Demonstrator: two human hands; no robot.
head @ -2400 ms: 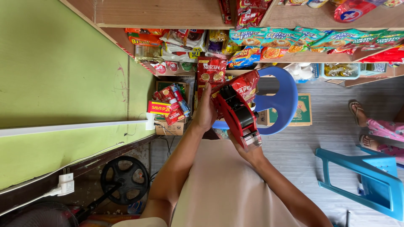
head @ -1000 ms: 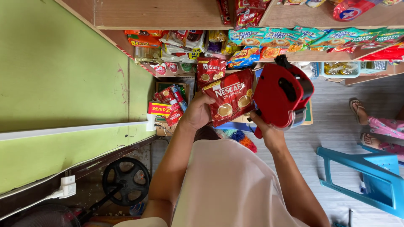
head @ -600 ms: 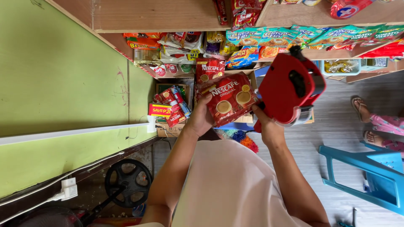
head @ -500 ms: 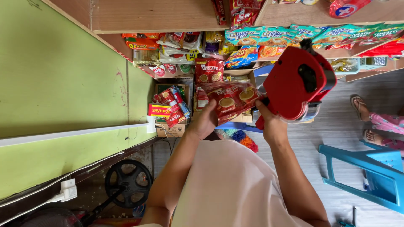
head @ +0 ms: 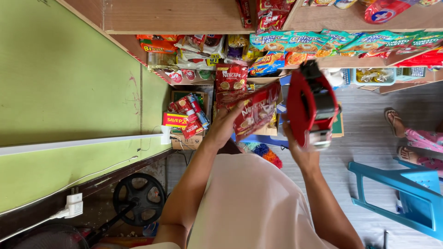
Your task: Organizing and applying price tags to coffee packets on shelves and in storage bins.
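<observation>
- While the head camera looks down past a pale pink shirt front (head: pixel 249 203), the left hand (head: pixel 224 127) is closed on the lower edge of a flat red foil packet printed with coffee cups (head: pixel 255 113), fingers curled over its near side, the packet tilted and raised in front of the wooden shelf unit (head: pixel 184 16).
- Just right of that red packet, the right hand (head: pixel 300 150) grips a red and black plastic hand-held price labeller (head: pixel 313 107) from below; the tool stands upright, its black top towards the shelves, and its left edge is very near the packet, though I cannot tell whether the two touch.
- Beyond the packet, a second red coffee packet (head: pixel 231 80) sits on the shelf, with green and orange snack bags (head: pixel 304 44) in a row to its right.
- Left of the packet, a cardboard box holding red cartons and sachets (head: pixel 184 122) sits low by the green wall (head: pixel 60 92).
- Well to the right of the labeller, a blue plastic chair (head: pixel 406 198) stands on the grey floor, and another person's sandalled feet (head: pixel 401 133) show at the frame's edge.
- Below the green wall, a white plug adaptor (head: pixel 69 207) and a black fan (head: pixel 138 198) lie near the person's left elbow.
</observation>
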